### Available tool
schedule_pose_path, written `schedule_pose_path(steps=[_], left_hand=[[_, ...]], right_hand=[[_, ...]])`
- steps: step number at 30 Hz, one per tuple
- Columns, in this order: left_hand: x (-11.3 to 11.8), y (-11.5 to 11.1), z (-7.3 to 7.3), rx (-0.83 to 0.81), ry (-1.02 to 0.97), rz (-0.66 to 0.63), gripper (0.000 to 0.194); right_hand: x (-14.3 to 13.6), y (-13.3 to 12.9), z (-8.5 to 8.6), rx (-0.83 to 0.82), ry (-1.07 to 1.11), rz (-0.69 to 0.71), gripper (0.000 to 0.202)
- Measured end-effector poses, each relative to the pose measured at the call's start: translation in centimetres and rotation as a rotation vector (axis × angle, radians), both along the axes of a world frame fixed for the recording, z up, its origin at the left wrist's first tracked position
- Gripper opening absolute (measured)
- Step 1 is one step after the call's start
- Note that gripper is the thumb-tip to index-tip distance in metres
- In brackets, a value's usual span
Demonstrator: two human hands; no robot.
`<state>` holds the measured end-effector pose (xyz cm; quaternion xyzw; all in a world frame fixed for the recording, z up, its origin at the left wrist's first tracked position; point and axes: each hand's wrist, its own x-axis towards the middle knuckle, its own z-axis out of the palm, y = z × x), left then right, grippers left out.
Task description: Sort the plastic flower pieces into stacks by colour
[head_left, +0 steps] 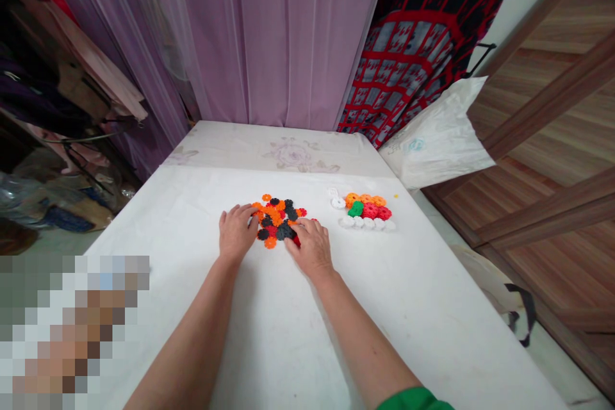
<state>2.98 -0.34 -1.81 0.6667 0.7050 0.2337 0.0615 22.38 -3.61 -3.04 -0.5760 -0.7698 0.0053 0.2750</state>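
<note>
A loose pile of flat, notched-edge plastic discs in orange, black and red lies on the white-covered table. At the pile's left edge rests my left hand, fingers bent and apart from the thumb, touching orange discs. My right hand reaches over the pile's right side, thumb and fingers spread, with black and red discs beside and partly under it. Neither hand visibly lifts a disc. To the right, similar discs stand grouped in short rows: orange ones, red ones, white ones and a green stack.
The table has a floral strip at its far end. A white plastic bag hangs by the right edge, near wooden doors. Purple curtains hang behind. A tiny yellow piece lies beyond the rows. The lower left is pixelated.
</note>
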Motion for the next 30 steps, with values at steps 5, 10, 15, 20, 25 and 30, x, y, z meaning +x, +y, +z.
schedule_pose_path(steps=[5,10,15,20,25,30], left_hand=[[-0.1,0.0,-0.1,0.003,-0.009,-0.001,0.032],[-0.1,0.0,-0.1,-0.009,-0.012,0.0,0.032],[0.0,-0.1,0.2,-0.029,-0.012,-0.003,0.032],[-0.1,0.0,0.2,-0.04,-0.015,-0.006,0.032],[-0.2,0.0,0.1,-0.045,-0.023,-0.007,0.032],[-0.1,0.0,0.2,-0.041,-0.029,-0.009,0.033]], right_hand=[[1.0,-0.4,-0.3,0.076,0.086,-0.04,0.024],[5.1,-0.4,-1.1,0.183,0.214,-0.219,0.027],[7.1,-0.4,-1.5,0.144,0.266,-0.279,0.028],[6.1,-0.6,-1.6,0.106,0.169,-0.224,0.027],[5.8,-0.7,-1.4,0.038,0.126,-0.213,0.026],[5.8,-0.9,-1.1,0.028,0.083,-0.202,0.025]])
